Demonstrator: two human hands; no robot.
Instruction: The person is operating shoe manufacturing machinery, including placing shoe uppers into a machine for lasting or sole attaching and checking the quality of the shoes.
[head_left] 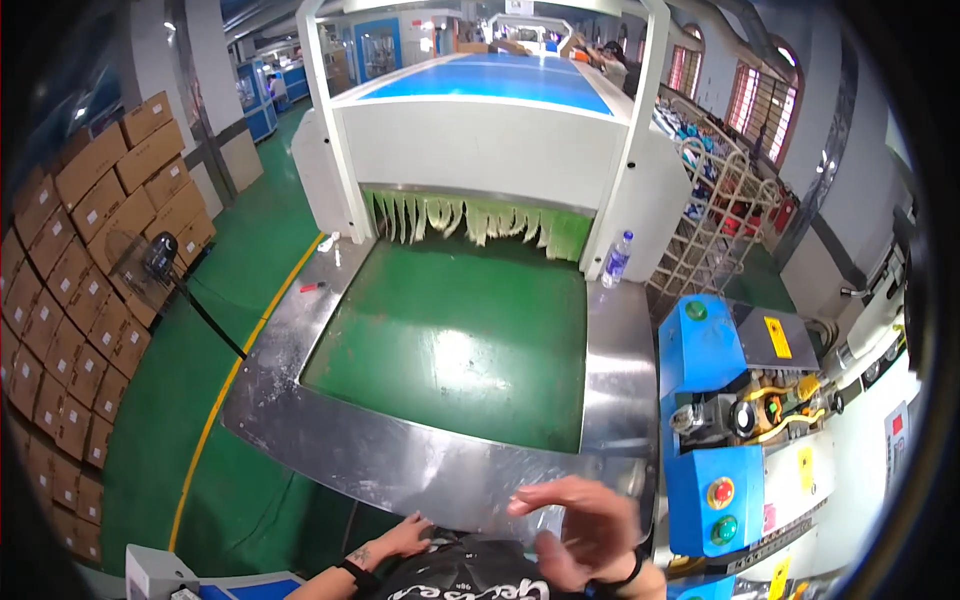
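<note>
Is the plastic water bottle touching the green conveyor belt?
Apart. The head view shows the water bottle standing on the steel frame beside the green belt, with bare metal between them.

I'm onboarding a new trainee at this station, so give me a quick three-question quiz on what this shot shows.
1. True or false: the green conveyor belt carries an item.
2. What stands on the steel frame by the tunnel opening? A) water bottle B) mug C) box
3. Which hand is raised with open fingers?

Key: 1 false. 2 A, the water bottle. 3 the right hand; the left hand rests lower, at the black printed shirt.
</note>
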